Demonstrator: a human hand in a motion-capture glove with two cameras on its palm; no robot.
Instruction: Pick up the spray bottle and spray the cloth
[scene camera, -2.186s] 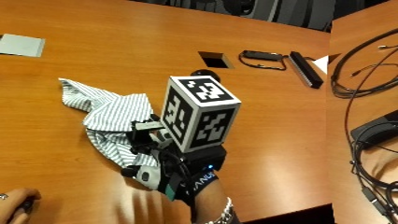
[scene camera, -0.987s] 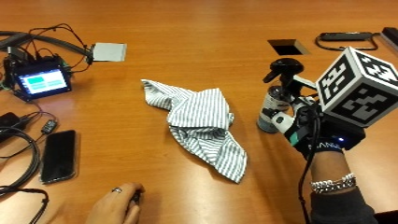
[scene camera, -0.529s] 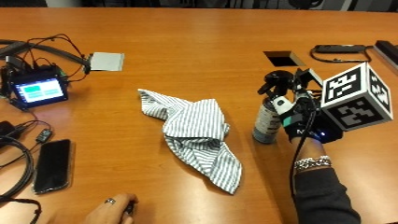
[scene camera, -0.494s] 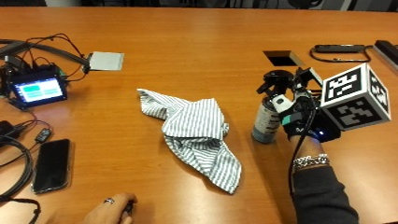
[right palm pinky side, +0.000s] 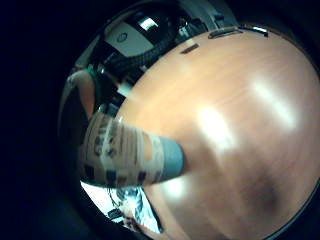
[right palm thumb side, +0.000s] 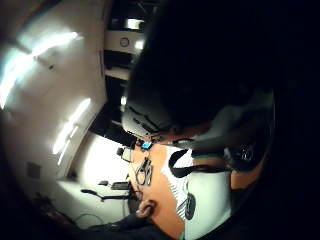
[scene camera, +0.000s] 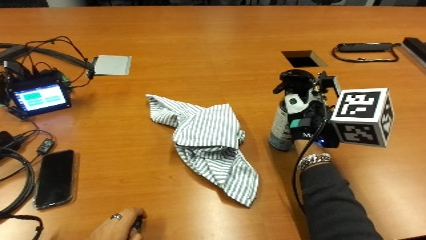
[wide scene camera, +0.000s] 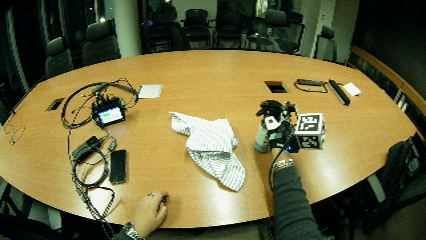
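While upright, spray bottle (scene camera: 287, 120) (cylindrical) — right hand (scene camera: 307, 125) grip | striped cloth (scene camera: 206, 140) crumpled

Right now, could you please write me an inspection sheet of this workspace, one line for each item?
Surface: wooden table, with a rectangular cable hole.
Job's things: spray bottle upright on the table; striped cloth lies crumpled beside it, apart from it.
Clutter: phone, small screen device, grey pad.
Grip: right hand holds the spray bottle by its body; bare hand rests at the table edge.
Cables: black cables around the screen device; a black looped strap at the far side.
Surroundings: office chairs behind the table.
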